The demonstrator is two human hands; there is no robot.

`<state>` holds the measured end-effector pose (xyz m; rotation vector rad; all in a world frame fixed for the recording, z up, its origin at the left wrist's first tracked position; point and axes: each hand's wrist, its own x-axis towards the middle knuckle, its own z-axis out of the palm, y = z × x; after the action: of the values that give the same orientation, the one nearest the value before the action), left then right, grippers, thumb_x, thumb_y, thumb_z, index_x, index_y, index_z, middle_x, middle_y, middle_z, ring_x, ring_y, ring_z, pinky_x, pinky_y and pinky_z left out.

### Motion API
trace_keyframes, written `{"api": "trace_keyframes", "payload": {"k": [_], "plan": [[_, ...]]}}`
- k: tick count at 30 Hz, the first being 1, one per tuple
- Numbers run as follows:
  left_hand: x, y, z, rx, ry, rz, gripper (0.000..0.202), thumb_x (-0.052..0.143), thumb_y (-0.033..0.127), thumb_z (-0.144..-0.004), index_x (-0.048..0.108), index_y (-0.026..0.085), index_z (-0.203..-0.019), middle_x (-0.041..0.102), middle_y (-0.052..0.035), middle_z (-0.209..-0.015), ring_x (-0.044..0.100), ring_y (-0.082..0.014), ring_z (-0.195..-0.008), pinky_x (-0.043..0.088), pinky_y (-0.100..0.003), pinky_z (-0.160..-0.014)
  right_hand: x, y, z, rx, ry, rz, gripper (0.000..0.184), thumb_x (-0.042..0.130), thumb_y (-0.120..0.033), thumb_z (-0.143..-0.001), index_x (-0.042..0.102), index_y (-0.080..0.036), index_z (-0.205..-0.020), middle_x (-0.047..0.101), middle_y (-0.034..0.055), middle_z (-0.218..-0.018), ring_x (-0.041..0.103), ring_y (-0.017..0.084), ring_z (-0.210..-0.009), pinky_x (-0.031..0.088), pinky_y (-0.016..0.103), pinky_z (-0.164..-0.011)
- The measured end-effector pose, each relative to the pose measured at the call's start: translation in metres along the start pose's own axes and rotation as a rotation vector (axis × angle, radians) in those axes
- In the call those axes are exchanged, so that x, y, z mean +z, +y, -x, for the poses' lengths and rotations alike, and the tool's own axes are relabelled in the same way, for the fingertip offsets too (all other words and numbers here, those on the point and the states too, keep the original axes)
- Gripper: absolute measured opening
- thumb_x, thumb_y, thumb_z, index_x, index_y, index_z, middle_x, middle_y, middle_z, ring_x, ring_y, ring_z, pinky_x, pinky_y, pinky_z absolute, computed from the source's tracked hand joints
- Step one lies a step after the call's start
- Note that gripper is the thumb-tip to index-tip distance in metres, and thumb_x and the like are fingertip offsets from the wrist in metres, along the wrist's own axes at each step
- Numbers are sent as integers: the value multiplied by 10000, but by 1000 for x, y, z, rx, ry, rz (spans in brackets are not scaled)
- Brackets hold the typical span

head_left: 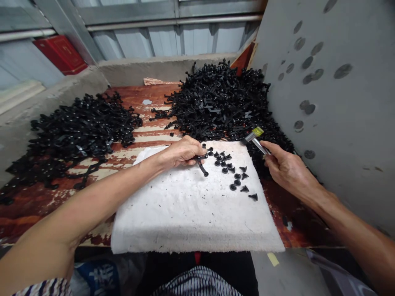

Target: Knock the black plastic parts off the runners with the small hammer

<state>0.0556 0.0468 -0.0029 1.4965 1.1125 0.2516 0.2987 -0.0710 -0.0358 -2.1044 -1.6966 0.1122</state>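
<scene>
My left hand (185,151) is closed around a small black strip-shaped part (203,168), whose rounded ends stick out past the fingers over a white cloth (185,218). To the right, my right hand (285,169) grips the handle of a small hammer (257,139) with a yellow patch on its head. The hammer is raised near the cloth's far right corner, apart from the black part. Several black pieces with round flat bases and short stems (224,164) lie scattered on the cloth between my hands.
A large heap of black strip parts (219,102) rises behind the cloth, reaching down its right side. Another heap of black linked parts (83,123) lies left. A grey panel (345,115) borders the worn red-brown table (148,98) on the right. A red box (63,53) leans at the back left.
</scene>
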Motion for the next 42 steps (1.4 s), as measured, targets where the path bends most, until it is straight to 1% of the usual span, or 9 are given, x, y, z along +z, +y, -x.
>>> {"api": "trace_keyframes", "payload": {"k": [3,7,16,21,26,30,36,39,42], "plan": [[0,2,-1,-15,9,-6,278,572,144,-845,549,129,-568,610,-17,-543,387,-22,-300,200,-203,-318,-1,-18,5,-117,63,-44,512,405,-234,-869,568,-142,-1346,716,97,-832,657,232,-658,510,340,-619],[-1,1,-3,-18,10,-20,271,591,161,-834,552,129,-568,560,-5,-480,370,-27,-290,186,-202,-311,1,-43,13,-322,87,-77,525,388,-182,-885,531,-171,-1390,695,120,-1123,684,241,-871,553,359,-730],[-3,-6,-6,-7,-18,16,255,578,152,-828,570,120,-575,578,-17,-508,369,-26,-291,198,-203,-308,8,-56,14,-388,41,149,548,386,-144,-880,526,-197,-1407,662,75,-862,567,164,-560,450,277,-468],[-4,-10,-9,25,-46,55,256,578,158,-830,574,119,-577,589,-27,-527,382,-26,-298,190,-206,-313,3,-58,17,-455,251,-64,556,372,-138,-924,423,-191,-1475,655,85,-906,578,153,-643,491,267,-567],[-1,-11,-6,2,-14,-2,262,577,180,-833,575,130,-576,505,4,-422,334,-32,-285,177,-215,-321,7,-58,17,-443,76,139,536,391,-141,-880,537,-204,-1392,642,62,-816,505,147,-507,396,267,-436],[0,-13,-6,13,-8,-18,242,588,204,-826,581,130,-596,530,-10,-433,353,-39,-299,164,-215,-333,8,-60,18,-389,167,19,536,339,-167,-930,457,-175,-1453,654,99,-916,582,168,-640,469,281,-542],[1,-15,-8,34,11,-107,244,573,216,-828,556,142,-595,568,-24,-497,356,-41,-305,183,-224,-339,11,-62,19,-377,49,121,547,360,-149,-896,504,-201,-1422,660,84,-871,574,156,-575,409,254,-465],[4,-10,-4,40,18,-169,194,545,228,-846,565,143,-673,578,-29,-534,374,-50,-333,224,-230,-353,12,-63,17,-361,25,133,544,381,-143,-870,544,-195,-1386,678,81,-850,581,161,-549,416,261,-456],[8,-4,9,32,70,-225,150,529,233,-852,548,130,-959,605,-26,-604,442,-81,-399,306,-234,-391,8,-57,13,-367,56,-7,518,383,-155,-868,580,-168,-1346,714,95,-926,648,187,-665,491,285,-563]]}}
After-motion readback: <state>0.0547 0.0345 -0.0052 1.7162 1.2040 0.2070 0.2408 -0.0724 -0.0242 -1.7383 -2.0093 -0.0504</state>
